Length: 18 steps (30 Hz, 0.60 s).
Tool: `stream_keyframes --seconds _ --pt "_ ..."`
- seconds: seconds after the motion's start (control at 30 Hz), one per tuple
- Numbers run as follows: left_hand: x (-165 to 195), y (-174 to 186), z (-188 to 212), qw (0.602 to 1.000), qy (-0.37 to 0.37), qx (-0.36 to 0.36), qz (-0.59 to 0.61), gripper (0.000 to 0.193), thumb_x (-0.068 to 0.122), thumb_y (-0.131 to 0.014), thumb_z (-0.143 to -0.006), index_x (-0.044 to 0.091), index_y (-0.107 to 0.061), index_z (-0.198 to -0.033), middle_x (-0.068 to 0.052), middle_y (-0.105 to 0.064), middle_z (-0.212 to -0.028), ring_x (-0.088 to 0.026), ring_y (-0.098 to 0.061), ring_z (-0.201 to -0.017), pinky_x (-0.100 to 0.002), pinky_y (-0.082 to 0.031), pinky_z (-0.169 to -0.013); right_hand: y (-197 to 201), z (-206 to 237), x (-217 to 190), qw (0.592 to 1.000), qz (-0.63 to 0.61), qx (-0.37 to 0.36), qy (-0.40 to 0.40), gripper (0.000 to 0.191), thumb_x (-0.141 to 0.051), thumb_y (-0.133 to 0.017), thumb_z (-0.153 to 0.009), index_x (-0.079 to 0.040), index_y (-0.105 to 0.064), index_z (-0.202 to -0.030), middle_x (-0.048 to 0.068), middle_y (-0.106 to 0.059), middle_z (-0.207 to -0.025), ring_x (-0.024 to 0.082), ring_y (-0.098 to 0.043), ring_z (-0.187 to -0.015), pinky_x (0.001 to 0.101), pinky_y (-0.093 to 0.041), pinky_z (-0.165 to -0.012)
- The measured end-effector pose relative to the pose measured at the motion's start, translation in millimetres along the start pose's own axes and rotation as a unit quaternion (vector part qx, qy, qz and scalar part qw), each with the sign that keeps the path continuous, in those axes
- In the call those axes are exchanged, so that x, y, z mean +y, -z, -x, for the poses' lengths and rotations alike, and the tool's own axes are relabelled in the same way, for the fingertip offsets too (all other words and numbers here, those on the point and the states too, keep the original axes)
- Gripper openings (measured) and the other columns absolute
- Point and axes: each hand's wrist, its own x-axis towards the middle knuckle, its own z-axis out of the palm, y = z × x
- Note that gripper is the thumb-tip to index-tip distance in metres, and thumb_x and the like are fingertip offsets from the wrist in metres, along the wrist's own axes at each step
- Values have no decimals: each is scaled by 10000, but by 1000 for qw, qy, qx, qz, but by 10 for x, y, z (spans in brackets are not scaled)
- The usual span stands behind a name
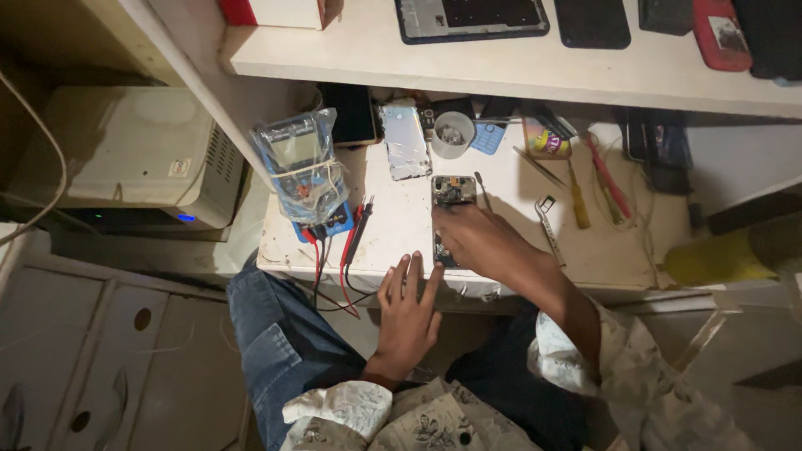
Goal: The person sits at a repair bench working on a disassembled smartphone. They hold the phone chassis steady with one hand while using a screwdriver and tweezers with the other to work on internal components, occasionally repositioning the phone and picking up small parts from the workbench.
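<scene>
On the cluttered worktable, right hand covers the opened phone; left hand rests splayed at the edge.

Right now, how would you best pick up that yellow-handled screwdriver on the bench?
Probably by the yellow handle, coming down from above: the screwdriver lies flat, roughly upright in the picture, with bare bench beside it. The right hand is nearest.

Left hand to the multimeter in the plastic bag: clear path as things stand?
Probably yes. The left hand lies flat at the bench edge; only the red and black probe leads lie between it and the multimeter.
</scene>
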Motion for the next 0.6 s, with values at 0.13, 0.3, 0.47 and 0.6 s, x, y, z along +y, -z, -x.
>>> stream_keyframes --seconds 0.13,0.3,0.47,0.6 --pt "-12 0 -4 1000 -2 7 0 883 225 -788 -753 126 -398 -1539 -248 -274 -1605 -412 -235 -1490 -593 -195 -1174 -38 36 65 1000 17 4 -5 99 -76 -545 -973 13 -572 -1007 239 -654 -883 455 -650 -834 531 -495 -709" --pt "-28 25 -17 1000 -12 16 2 879 217 -784 -752 128 -402 -1539 -244 -287 -1601 -408 -250 -1487 -589 -198 -1170 -58 82 148 997 45 48 51 123 -60 -549 -939 12 -577 -1036 232 -651 -918 455 -646 -879 522 -505 -749" --pt "11 59 -16 998 6 35 54 814 197 -748 -766 104 -430 -1509 -246 -331 -1574 -411 -271 -1479 -587 -204 -1163 -76 200 184 994 -27 88 53 106 -84 -571 -969 4 -586 -1027 222 -652 -899 447 -646 -858 513 -495 -739" --pt "47 86 -16 995 13 76 63 740 166 -702 -815 120 -468 -1515 -230 -385 -1551 -394 -309 -1477 -566 -228 -1181 -86 423 206 987 -68 142 -1 77 -65 -572 -989 -2 -576 -1033 221 -638 -875 433 -641 -814 490 -489 -723"
